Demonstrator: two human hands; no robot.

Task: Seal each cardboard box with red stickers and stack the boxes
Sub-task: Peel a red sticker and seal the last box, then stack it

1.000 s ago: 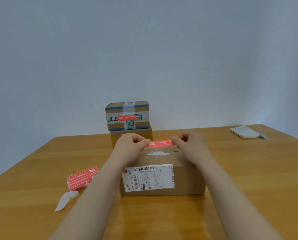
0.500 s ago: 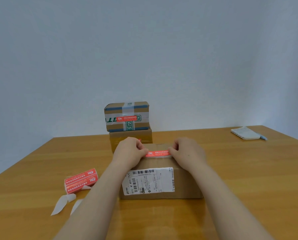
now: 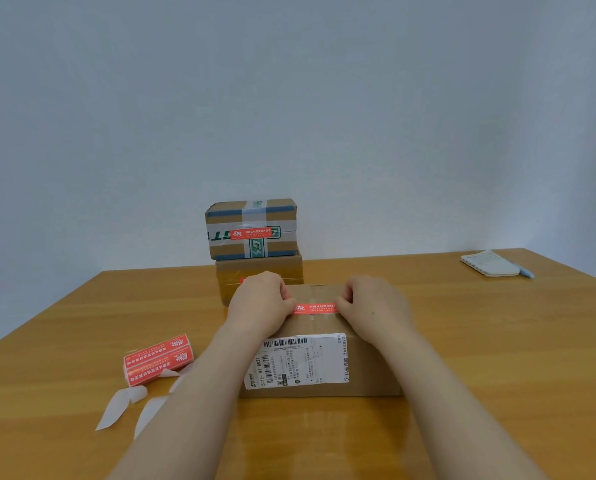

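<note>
A brown cardboard box [image 3: 372, 372] with a white shipping label stands in front of me on the wooden table [image 3: 497, 358]. A red sticker [image 3: 314, 308] lies across its top seam. My left hand [image 3: 258, 303] pinches the sticker's left end and my right hand [image 3: 372, 306] pinches its right end, both resting on the box top. Behind it two boxes are stacked: a taped box [image 3: 251, 228] with a red sticker sits on a plain brown box [image 3: 289, 270].
A pad of red stickers [image 3: 158, 358] lies on the table to the left, with white backing strips [image 3: 116, 407] beside it. A notebook with a pen [image 3: 490, 263] lies at the far right.
Both hands have lowered the red sticker from just above the box onto its top seam. The view has shifted slightly.
</note>
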